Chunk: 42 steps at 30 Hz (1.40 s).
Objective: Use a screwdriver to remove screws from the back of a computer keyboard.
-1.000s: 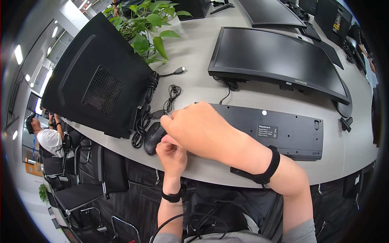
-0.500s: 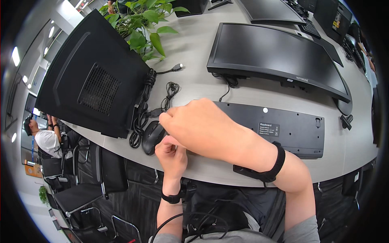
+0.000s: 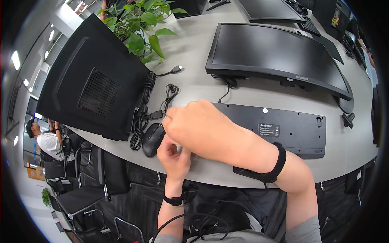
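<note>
My right hand (image 3: 196,121) is curled closed, knuckles up, over the near left end of a black keyboard (image 3: 300,131) lying face down. Just below it my left hand (image 3: 175,158) has its fingers bent up against the right one's fingertips. Whatever is between them is hidden by the right hand. Right beside the fingers, on the left, sits a black mouse (image 3: 152,140). A bundled black cable (image 3: 171,95) lies beyond the hands, and thicker coiled cables (image 3: 139,128) rest left of the mouse.
A black computer case (image 3: 95,81) stands at the left, with a leafy green plant (image 3: 148,24) behind it. A black monitor (image 3: 275,52) lies tilted back beyond the keyboard. Black chairs (image 3: 109,170) stand below the table's left edge, and a person (image 3: 48,141) sits farther off.
Both hands have shifted very slightly to the right and stay together. The left hand's fingers have opened a little from their tighter curl. Mouse, cables and keyboard rest as before.
</note>
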Each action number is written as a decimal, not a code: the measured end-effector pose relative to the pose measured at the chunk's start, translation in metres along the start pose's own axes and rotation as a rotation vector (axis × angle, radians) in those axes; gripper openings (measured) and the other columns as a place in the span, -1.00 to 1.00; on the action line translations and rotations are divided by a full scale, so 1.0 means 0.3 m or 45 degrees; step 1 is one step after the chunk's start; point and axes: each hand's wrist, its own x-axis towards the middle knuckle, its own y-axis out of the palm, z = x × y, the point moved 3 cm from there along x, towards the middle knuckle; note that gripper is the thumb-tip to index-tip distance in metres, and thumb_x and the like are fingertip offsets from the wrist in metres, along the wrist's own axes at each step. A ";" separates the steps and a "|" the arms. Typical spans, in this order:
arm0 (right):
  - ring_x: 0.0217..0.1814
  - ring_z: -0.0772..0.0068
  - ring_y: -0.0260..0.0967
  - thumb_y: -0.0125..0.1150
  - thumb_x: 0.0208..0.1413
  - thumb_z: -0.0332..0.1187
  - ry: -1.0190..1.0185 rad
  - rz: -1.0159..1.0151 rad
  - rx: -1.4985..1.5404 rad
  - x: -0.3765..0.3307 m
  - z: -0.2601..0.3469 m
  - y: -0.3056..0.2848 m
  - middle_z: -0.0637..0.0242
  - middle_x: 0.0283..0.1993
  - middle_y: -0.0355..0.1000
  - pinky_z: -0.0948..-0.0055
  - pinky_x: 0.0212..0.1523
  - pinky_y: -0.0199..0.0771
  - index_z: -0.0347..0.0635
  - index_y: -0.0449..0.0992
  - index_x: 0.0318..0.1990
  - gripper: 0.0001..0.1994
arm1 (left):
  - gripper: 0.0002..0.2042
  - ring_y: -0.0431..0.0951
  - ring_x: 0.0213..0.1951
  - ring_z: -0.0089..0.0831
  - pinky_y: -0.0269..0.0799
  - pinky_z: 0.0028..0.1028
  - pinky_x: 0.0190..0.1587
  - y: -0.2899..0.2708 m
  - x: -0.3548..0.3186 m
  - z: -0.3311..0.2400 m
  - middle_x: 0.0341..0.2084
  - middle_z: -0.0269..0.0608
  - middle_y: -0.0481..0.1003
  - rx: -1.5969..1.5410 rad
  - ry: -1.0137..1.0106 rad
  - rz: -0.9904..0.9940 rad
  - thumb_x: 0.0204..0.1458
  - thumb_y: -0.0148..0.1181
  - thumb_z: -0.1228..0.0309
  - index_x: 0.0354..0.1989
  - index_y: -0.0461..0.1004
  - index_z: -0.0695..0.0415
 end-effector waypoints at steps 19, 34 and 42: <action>-0.36 0.16 0.67 0.41 -0.04 -0.40 -0.040 -0.117 0.074 -0.022 0.029 -0.007 0.26 -0.38 0.54 0.26 -0.35 0.67 -0.27 0.54 -0.32 -0.81 | -0.98 0.60 -0.20 -0.69 0.48 -0.62 -0.10 -0.008 0.003 -0.028 -0.30 -0.41 0.66 0.058 0.025 0.025 0.27 0.32 0.62 -0.19 0.60 0.29; -0.20 0.08 0.66 0.35 0.04 -0.50 0.008 0.023 0.158 -0.065 -0.023 -0.034 0.22 -0.21 0.53 0.18 -0.24 0.69 -0.31 0.61 -0.29 -0.90 | -0.70 0.54 -0.11 -0.58 0.42 -0.60 -0.11 0.014 0.018 -0.020 -0.15 -0.29 0.60 0.052 -0.031 0.152 0.15 0.28 0.66 0.06 0.54 0.31; -0.25 0.00 0.67 0.35 0.03 -0.50 0.038 0.054 0.150 -0.067 -0.025 -0.029 0.16 -0.26 0.57 0.14 -0.25 0.70 -0.32 0.63 -0.28 -0.89 | -0.60 0.68 0.02 -0.25 0.62 -0.33 0.10 0.019 -0.039 -0.059 -0.01 -0.01 0.63 0.461 -0.030 0.063 0.06 0.34 0.65 0.12 0.52 0.35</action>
